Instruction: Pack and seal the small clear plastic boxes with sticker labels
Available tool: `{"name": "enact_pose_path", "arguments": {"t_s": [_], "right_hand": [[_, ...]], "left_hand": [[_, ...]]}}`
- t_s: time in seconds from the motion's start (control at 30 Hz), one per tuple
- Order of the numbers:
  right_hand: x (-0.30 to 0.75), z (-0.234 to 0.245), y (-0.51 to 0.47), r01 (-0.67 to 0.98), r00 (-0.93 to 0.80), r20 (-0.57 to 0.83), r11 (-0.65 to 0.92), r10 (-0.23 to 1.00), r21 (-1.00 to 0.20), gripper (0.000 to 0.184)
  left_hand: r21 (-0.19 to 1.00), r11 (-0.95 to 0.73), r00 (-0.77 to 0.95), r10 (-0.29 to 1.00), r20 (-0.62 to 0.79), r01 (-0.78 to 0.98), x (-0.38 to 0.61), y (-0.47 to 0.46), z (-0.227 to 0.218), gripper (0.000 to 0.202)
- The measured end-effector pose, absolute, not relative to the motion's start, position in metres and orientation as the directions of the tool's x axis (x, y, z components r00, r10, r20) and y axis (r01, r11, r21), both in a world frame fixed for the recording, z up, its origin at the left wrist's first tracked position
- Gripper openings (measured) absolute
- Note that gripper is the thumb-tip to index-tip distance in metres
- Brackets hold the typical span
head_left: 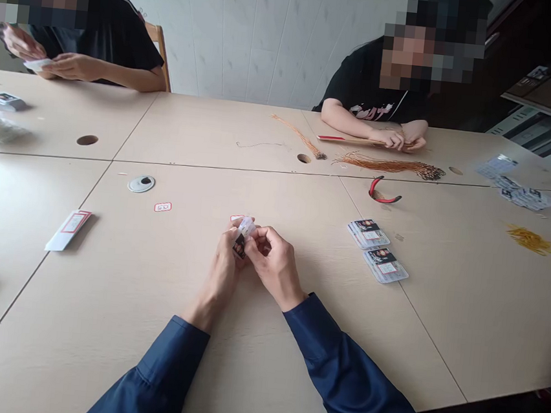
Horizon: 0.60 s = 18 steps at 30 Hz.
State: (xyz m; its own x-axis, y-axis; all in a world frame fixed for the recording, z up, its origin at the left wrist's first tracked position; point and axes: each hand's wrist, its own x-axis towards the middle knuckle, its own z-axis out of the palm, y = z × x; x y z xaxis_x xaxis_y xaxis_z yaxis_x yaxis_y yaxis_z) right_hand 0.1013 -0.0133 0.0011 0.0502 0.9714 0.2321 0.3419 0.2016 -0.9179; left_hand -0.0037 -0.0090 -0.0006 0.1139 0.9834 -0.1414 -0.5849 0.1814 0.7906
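Observation:
In front of me, a small card with a dark picture and a clear or whitish top part is held between both hands. My left hand is closed round its left side. My right hand pinches its right edge with thumb and fingertips. My fingers hide much of the card. Just behind them a red-edged label lies on the table, partly covered. Right of my hands are two stacks of similar cards, a farther stack and a nearer stack.
On the left stand a pile of white cards with a red-framed label, and a round grommet cover. Red-handled pliers, orange cords and yellow strips lie to the right. Two people sit opposite, their hands busy.

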Motion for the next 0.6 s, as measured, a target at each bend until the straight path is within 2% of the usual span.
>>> {"name": "enact_pose_path", "arguments": {"t_s": [0.1,0.27,0.6], "right_hand": [[0.101,0.003,-0.014,0.311,0.041,0.210,0.188,0.977,-0.932,0.020],[0.103,0.005,-0.015,0.293,0.026,0.197,0.181,0.980,-0.939,0.017],[0.103,0.002,-0.013,0.354,0.052,0.220,0.188,0.974,-0.916,0.012]], "left_hand": [[0.866,0.110,0.113,0.992,-0.062,-0.488,-0.006,-0.011,0.000,0.029],[0.921,0.064,0.119,0.993,-0.019,-0.384,-0.007,-0.012,0.002,0.025],[0.853,0.135,0.089,0.991,-0.105,-0.505,-0.001,-0.008,-0.008,0.029]]}}
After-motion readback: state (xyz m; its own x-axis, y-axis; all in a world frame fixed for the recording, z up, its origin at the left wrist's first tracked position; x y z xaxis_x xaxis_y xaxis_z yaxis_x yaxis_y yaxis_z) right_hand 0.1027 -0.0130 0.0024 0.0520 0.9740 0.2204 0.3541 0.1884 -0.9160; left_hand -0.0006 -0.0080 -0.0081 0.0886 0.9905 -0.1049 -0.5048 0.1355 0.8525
